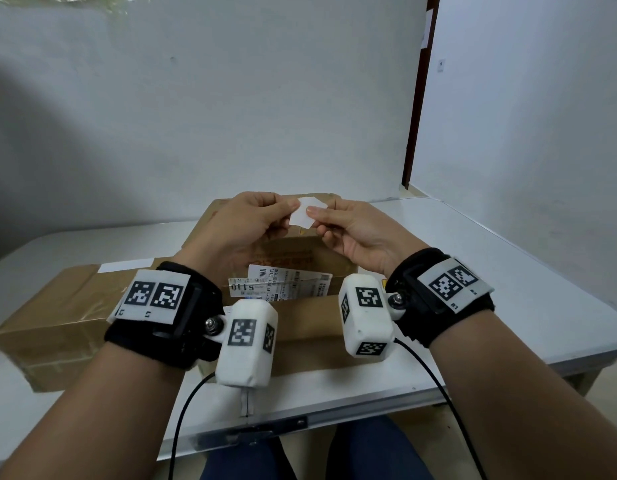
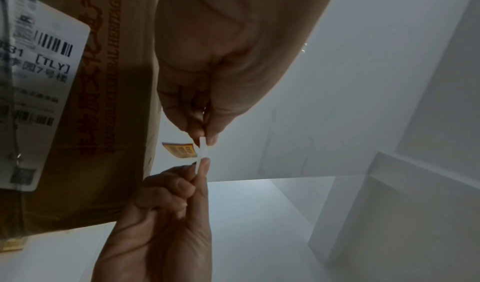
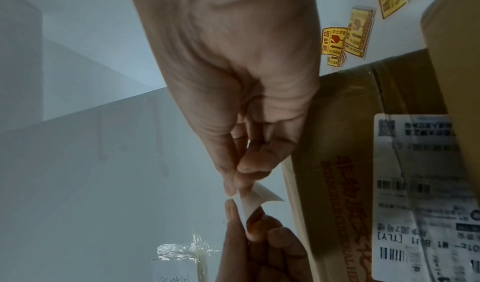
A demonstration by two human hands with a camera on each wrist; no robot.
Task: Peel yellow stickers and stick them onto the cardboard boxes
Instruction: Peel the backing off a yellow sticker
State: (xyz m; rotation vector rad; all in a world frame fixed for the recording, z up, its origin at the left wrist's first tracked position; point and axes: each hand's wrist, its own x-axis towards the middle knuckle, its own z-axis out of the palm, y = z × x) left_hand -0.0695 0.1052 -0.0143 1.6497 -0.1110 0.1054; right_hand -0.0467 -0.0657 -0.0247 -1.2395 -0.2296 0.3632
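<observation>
A small sticker (image 1: pixel 305 211), showing only its white side, is held up above the boxes. My left hand (image 1: pixel 295 206) pinches its left edge and my right hand (image 1: pixel 312 211) pinches its right edge. In the right wrist view the sticker (image 3: pixel 255 196) curls at one corner between my right hand (image 3: pixel 235 190) and my left hand (image 3: pixel 241 210). The left wrist view shows the sticker (image 2: pixel 203 151) edge-on. Below the hands stands a cardboard box (image 1: pixel 300 251) with red print and a white shipping label (image 1: pixel 282 284). Several loose yellow stickers (image 3: pixel 348 40) lie on the table beside it.
A second, longer cardboard box (image 1: pixel 57 313) lies at the left on the white table (image 1: pixel 490 271). A yellow sticker (image 2: pixel 180 150) shows at the printed box's far edge. Crumpled clear film (image 3: pixel 187 253) lies on the table. White walls stand close behind and to the right.
</observation>
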